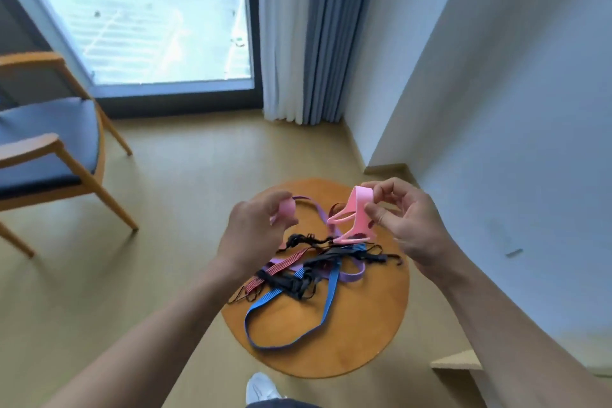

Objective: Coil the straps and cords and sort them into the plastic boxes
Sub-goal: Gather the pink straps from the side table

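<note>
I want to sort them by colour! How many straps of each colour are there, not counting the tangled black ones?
Pink stretchy strap: 1
Blue striped elastic strap: 1
Red striped elastic strap: 1
Purple flat strap: 1
Total: 4

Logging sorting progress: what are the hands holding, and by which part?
The left hand grips a rounded pink end; the right hand pinches the pink strap at a folded loop. Whether they join is unclear.
</note>
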### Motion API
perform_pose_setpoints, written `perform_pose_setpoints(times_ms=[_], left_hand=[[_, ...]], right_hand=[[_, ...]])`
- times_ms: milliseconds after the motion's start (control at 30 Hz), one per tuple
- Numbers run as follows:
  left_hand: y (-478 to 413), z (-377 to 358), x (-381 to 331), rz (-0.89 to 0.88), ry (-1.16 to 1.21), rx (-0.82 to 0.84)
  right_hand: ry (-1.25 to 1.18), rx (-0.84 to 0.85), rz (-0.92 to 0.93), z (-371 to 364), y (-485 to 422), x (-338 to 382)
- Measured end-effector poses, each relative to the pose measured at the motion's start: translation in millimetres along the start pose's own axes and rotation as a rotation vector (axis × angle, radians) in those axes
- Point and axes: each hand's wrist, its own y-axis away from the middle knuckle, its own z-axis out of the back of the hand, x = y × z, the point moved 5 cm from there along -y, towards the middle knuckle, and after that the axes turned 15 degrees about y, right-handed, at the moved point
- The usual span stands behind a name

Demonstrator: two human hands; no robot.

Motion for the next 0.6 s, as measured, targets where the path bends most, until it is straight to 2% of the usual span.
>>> perform_pose_setpoints(times_ms=[100, 200, 333, 500, 600], left_hand=[[-4.3, -21.5, -34.2, 0.017, 0.059, 0.078], [10.9, -59.4, -86.9, 0.013, 0.27, 0.114], [49.9, -128.5, -165.8, -0.03, 0.405, 0.279], [123.1, -227.6, -254.8, -0.164, 0.368, 0.632], [158.6, -285.6, -288.9, -0.194, 0.364, 0.675]], right_hand=[[-0.007, -0.052, 0.018, 33.0, 15.0, 2.5], [-0.045, -0.16, 0.075, 88.9, 54.3, 7.0], [-0.102, -0.277, 0.13, 166.9, 112.8, 9.3], [-0.129, -0.385, 0.17, 248.2, 198.3, -7.6], [-0.084, -0.528, 0.131, 293.0, 257.3, -36.4]])
